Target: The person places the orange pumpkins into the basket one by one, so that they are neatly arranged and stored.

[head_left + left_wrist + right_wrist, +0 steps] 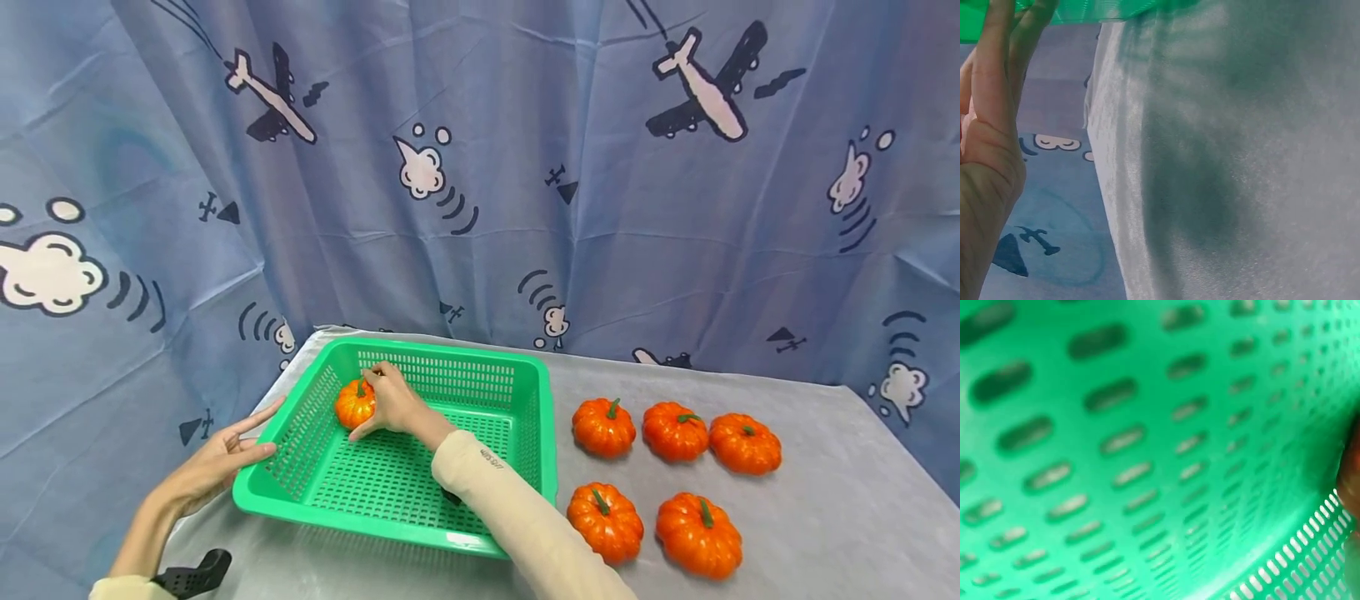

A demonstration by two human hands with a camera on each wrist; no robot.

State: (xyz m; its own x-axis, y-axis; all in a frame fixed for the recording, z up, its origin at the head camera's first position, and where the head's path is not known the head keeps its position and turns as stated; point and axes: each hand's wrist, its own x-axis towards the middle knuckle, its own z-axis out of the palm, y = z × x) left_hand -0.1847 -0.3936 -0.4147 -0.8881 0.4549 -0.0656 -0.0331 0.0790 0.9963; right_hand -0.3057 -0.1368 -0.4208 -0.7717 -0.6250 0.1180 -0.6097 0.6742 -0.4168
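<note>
A green plastic basket [420,533] with slotted walls stands on the left part of the table. Inside it, near its left wall, is a small orange pumpkin [352,406] with a green stem. My right hand [393,404] reaches into the basket and holds this pumpkin, thumb and fingers spread around its right side. The right wrist view shows mostly the slotted basket floor [1141,419], with a bit of the hand at the right edge. Outside the basket, my left hand [213,458] has its extended fingers and thumb at the left rim; its fingers [997,69] overlap the green edge.
Several orange pumpkins lie on the grey-covered table [810,517] right of the basket, among them a back one [603,427] and a front one [699,536]. A blue curtain [480,167] with airplane prints hangs behind and left of the table.
</note>
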